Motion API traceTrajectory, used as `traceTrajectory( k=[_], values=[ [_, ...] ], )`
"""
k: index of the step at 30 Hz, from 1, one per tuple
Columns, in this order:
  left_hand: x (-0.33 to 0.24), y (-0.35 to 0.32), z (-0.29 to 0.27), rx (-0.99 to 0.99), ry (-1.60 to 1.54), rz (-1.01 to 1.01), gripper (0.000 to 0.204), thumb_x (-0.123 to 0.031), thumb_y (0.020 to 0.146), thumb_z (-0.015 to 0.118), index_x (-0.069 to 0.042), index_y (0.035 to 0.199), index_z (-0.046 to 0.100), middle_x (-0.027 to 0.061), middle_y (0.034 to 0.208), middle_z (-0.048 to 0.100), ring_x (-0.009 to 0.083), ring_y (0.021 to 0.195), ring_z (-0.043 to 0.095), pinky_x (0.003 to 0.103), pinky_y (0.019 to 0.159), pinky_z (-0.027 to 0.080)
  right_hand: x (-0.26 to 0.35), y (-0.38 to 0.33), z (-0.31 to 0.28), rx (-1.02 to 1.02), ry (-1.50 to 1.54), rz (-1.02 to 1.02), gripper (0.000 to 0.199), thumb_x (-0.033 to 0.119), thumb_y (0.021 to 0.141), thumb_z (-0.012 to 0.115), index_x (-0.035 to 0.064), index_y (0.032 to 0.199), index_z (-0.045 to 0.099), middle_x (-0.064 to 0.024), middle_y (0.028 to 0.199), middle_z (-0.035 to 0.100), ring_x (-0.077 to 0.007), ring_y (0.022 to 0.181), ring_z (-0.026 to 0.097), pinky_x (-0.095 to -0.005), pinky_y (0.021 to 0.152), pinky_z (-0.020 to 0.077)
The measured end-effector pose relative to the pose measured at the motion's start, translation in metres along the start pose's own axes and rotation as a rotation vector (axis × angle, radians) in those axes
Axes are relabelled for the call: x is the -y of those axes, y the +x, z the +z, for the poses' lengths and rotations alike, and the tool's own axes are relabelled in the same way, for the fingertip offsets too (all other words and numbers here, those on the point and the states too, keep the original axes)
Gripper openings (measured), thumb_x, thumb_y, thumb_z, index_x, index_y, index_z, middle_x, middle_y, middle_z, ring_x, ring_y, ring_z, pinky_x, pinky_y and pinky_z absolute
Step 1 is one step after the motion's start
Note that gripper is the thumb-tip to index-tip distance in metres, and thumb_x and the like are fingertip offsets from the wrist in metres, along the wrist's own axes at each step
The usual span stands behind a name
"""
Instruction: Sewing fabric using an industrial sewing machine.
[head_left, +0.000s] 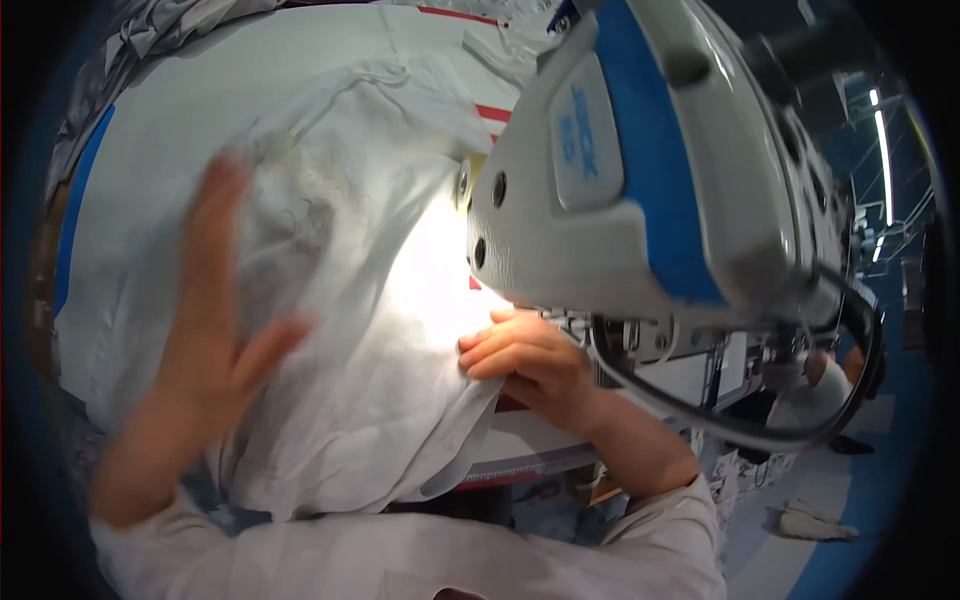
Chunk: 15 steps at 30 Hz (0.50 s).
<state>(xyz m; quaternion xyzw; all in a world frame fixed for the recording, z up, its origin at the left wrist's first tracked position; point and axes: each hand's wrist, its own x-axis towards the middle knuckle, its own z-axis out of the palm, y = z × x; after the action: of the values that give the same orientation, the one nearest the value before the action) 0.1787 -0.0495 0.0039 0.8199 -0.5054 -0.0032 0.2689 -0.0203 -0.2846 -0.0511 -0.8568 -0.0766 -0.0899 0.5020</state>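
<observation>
A large piece of white cloth (pixel 330 400) lies rumpled over the sewing table, its right part brightly lit beneath the head of a white and blue sewing machine (pixel 640 230). My left hand (pixel 225 290) is over the left part of the cloth, smeared by motion, with thumb and fingers spread apart and nothing in it. Beside the machine's lower end, my right hand (pixel 535 365) has its fingers bent over the cloth's right edge. Its thumb is not clearly seen. The needle area is hidden behind the machine head and the glare.
A black cable (pixel 720 425) loops down from the machine on the right. Grey fabric (pixel 130 50) is heaped at the far left. A ruler strip (pixel 530 465) runs along the table's front edge. Another person (pixel 825 385) is at the right, and a cloth scrap (pixel 815 522) lies on the floor.
</observation>
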Motion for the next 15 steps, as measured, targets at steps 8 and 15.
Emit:
traceTrajectory(
  k=[8, 15],
  values=[
    [0.098, -0.063, 0.039, -0.227, -0.224, -0.33, 0.043, -0.009, 0.087, 0.058, -0.005, 0.128, 0.048, 0.0111, 0.144, 0.034, 0.0273, 0.133, 0.032, 0.036, 0.106, 0.032, -0.024, -0.019, -0.011, -0.109, 0.036, 0.028, 0.014, -0.002, 0.077, 0.062, 0.0038, 0.09, 0.062, -0.0073, 0.096, 0.066, -0.0219, 0.102, 0.062, -0.041, 0.098, 0.041],
    [0.169, 0.06, 0.038, -0.214, 0.055, -0.028, 0.038, -0.032, 0.085, 0.06, -0.008, 0.114, 0.059, 0.0102, 0.137, 0.046, 0.0269, 0.121, 0.048, 0.039, 0.097, 0.039, 0.08, -0.015, 0.116, -0.302, 1.07, 0.56, 0.057, 0.03, 0.092, 0.052, -0.0026, 0.135, 0.033, -0.0174, 0.135, 0.042, -0.0294, 0.126, 0.041, -0.0402, 0.105, 0.034]
  ],
)
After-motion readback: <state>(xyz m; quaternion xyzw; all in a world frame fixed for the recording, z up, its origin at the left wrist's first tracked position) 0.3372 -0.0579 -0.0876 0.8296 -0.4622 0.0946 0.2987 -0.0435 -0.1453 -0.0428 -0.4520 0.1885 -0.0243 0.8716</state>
